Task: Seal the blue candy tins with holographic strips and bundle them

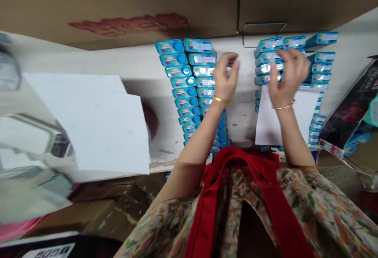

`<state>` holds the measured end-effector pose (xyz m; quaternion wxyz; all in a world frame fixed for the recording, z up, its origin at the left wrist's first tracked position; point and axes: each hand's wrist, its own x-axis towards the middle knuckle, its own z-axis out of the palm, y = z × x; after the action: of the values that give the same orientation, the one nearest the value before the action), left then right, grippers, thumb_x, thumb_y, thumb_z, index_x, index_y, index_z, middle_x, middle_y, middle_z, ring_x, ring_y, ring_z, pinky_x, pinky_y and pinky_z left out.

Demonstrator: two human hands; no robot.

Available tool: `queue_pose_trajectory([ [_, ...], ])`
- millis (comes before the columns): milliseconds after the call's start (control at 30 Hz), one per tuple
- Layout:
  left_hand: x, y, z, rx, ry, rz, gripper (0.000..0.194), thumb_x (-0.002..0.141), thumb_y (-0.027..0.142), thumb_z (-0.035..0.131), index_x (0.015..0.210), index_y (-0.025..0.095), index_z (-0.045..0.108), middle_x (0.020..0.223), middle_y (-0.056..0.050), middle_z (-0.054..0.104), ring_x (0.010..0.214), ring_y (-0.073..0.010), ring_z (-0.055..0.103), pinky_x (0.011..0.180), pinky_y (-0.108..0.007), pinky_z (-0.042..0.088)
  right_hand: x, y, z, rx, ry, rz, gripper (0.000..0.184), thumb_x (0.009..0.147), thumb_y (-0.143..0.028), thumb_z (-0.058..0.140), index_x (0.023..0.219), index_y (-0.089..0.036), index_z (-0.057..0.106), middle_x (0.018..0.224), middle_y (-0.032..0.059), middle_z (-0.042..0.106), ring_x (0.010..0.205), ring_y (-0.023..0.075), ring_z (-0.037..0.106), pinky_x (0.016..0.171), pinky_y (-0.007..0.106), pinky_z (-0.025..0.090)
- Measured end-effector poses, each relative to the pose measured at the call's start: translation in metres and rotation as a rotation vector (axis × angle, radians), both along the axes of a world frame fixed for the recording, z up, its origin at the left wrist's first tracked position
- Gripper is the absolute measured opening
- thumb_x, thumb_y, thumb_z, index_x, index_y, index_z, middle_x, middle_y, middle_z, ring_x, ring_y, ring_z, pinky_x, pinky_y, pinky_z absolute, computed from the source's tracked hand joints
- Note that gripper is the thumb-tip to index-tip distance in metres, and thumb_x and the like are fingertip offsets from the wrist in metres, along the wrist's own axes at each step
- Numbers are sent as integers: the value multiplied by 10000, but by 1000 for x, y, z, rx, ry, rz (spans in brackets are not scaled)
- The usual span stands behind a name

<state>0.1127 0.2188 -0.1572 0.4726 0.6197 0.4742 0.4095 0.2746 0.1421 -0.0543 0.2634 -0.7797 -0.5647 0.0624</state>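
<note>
My left hand, with a gold bracelet at the wrist, is raised beside the left block of small blue cases. Its thumb and forefinger tips come together in a pinch; whatever may be between them is too small to make out. My right hand hovers over the right block of similar blue cases, fingers bent and thumb apart from the forefinger, with no held thing visible. Pale, shiny strips show on several cases. Under my right wrist a white sheet covers part of that block.
A large cardboard box with red print borders the far side of the white table. Near it lies a bent wire frame. White paper sheets rest at the left. An open carton with a dark plastic bag stands at the right.
</note>
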Motion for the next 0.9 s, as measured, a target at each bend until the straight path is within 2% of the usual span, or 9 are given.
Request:
queue_pose_trajectory([
  [67,41,-16,8,-22,42,-260,464,989,671,490,1076,267,700,1055,-65,681,1083,-262,626,975,-429,463,37,-39,5,-65,-66,-156,588,1035,-619,365,1175,-163,709,1236,221,650,1227,363,574,1109,590,393],
  [100,59,-25,11,-4,109,-381,425,996,623,516,1094,260,713,1076,-75,691,1113,-274,622,994,-440,457,51,-61,1,-132,-44,-163,548,1046,-594,354,1081,-189,722,1140,193,682,1154,345,610,1072,583,428],
  [200,92,-50,18,94,383,-671,354,948,486,660,1193,236,709,1244,-124,673,1239,-340,568,1057,-503,420,67,-123,-24,-226,82,-31,442,1043,-528,407,954,-224,715,990,124,717,1026,305,663,986,542,516],
  [333,97,-75,25,191,589,-779,501,854,319,774,1320,194,639,1449,-187,573,1325,-405,501,1064,-546,397,57,-172,-41,-190,185,18,388,1022,-496,456,1164,-230,699,1160,160,700,1133,300,661,993,504,556],
  [467,88,-76,27,197,554,-712,276,918,264,656,1188,209,668,1262,-143,676,1231,-364,557,1057,-539,389,65,-161,-34,-190,-33,-153,515,1011,-578,424,1347,-237,616,1350,185,621,1345,353,535,1146,625,395],
  [533,80,-70,29,182,517,-719,155,958,262,583,1071,228,682,1055,-95,714,1120,-327,602,1061,-534,381,75,-142,-32,-240,-66,-119,511,1017,-587,404,1330,-247,622,1331,161,639,1360,359,513,1195,664,284],
  [600,70,-63,32,174,504,-719,153,983,280,543,1034,240,682,943,-67,709,1058,-306,618,1069,-532,369,80,-122,-34,-292,-1,-12,465,1039,-550,363,1183,-242,681,1166,127,695,1244,332,581,1191,639,278],
  [700,55,-60,40,205,503,-664,200,1007,332,530,1118,259,679,1018,-70,725,1115,-302,607,1087,-526,349,77,-98,-40,-321,100,111,462,1047,-530,352,973,-228,693,988,96,708,1088,302,625,1121,574,355],
  [900,42,-67,36,241,490,-618,294,1063,394,443,1191,284,683,1289,-72,713,1257,-275,570,1102,-502,348,63,-72,-47,-312,171,153,434,1032,-549,413,893,-224,665,953,94,729,1061,298,645,1036,499,404],
])
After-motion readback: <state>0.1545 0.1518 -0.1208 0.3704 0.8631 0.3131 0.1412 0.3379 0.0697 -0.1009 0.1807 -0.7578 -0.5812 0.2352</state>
